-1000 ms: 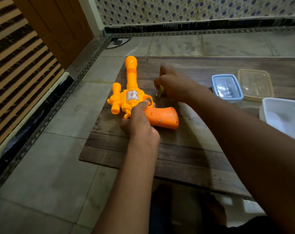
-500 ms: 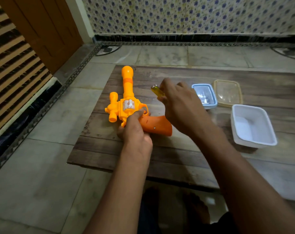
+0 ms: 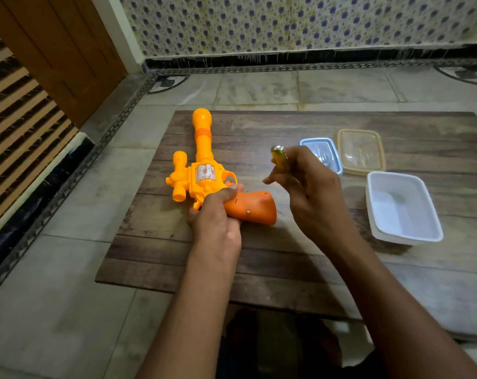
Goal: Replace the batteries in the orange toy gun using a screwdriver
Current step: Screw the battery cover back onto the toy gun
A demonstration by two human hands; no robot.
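Note:
The orange toy gun (image 3: 204, 173) lies on its side on the wooden board (image 3: 259, 269), barrel pointing away from me. A small screw (image 3: 248, 212) shows on its darker orange grip. My left hand (image 3: 218, 217) grips the gun at the junction of trigger guard and grip, thumb by the trigger. My right hand (image 3: 311, 192) hovers just right of the gun, above the board, and holds a yellow-handled screwdriver (image 3: 279, 157). Only the top of the handle shows; its shaft and tip are hidden by my fingers.
Right of my right hand stand a small blue-rimmed lidded box (image 3: 320, 151), a yellowish lidded box (image 3: 360, 151) and an open white tub (image 3: 404, 209). The board lies on a tiled floor, with a wooden door at the far left and a wall behind.
My right hand has risen off the board with the screwdriver and come nearer, to beside the gun's grip. My left hand keeps its hold on the gun.

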